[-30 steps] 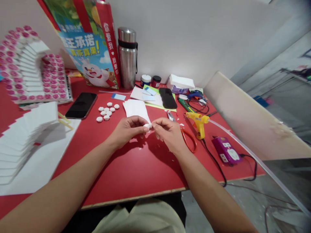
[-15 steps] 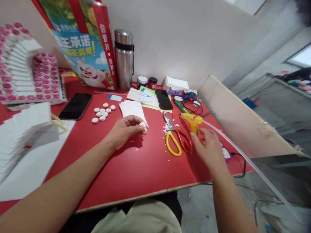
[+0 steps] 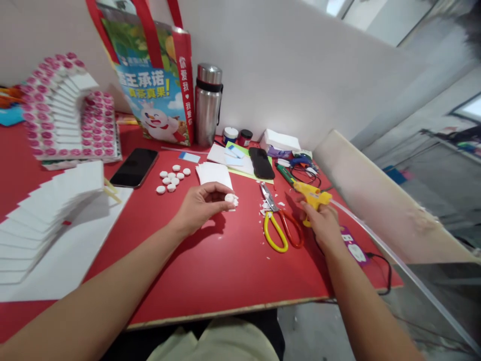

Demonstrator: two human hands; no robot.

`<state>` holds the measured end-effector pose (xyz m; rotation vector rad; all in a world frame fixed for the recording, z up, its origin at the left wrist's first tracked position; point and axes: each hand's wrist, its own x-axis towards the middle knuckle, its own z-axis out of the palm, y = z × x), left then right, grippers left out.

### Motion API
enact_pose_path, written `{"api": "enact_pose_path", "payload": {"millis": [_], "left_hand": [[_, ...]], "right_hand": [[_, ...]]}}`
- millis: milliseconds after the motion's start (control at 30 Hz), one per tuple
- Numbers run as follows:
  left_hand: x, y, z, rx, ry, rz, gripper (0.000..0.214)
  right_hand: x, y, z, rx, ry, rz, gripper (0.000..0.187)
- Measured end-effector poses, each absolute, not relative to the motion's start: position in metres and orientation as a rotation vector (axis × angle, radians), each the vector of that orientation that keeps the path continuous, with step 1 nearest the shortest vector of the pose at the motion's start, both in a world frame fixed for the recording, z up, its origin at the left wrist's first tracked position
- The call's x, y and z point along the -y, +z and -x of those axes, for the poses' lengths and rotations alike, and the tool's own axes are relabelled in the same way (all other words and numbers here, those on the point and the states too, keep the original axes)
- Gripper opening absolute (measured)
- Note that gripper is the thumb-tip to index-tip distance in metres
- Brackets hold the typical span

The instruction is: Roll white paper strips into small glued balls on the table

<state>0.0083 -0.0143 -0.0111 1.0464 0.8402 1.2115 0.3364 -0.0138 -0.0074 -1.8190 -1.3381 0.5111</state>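
Observation:
Between the thumb and fingers of my left hand [image 3: 203, 205] is a small white piece [image 3: 231, 200], roundish with ragged edges. My right hand [image 3: 323, 220] is wrapped round the handle of a yellow hot glue gun [image 3: 311, 195], with a long clear glue stick [image 3: 379, 238] trailing from its back. Scissors [image 3: 276, 218] with one yellow and one red handle lie between my hands, white scraps around the blades. Just beyond my left hand is a stack of white paper [image 3: 214, 174]. Several white round discs [image 3: 175, 180] lie to its left.
Two phones [image 3: 135, 167] [image 3: 262, 163], a steel flask [image 3: 208, 105] and a printed bag [image 3: 150, 80] stand or lie on the red table [image 3: 210, 286]. At left are fanned white cards [image 3: 56, 210] and a pink-dotted structure [image 3: 48, 110]. A purple power strip [image 3: 353, 248] is at right.
My right hand has closed on the glue gun and lifted it slightly. The white piece in my left hand has turned. The whole view has shifted a little to the left.

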Motion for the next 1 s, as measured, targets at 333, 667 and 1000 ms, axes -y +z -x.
{"api": "enact_pose_path", "payload": {"millis": [333, 667, 1000], "left_hand": [[0.008, -0.022, -0.004, -0.886, 1.206, -0.874, 0.04], [0.01, -0.022, -0.004, -0.89, 1.174, -0.85, 0.042], [0.012, -0.017, -0.006, -0.858, 1.154, -0.816, 0.038]], "right_hand": [[0.077, 0.027, -0.243, 1.531, 1.056, 1.425, 0.034], [0.079, 0.022, -0.225, 1.788, 0.829, 1.512, 0.046], [0.078, 0.019, -0.224, 1.823, 0.704, 1.499, 0.044]]}}
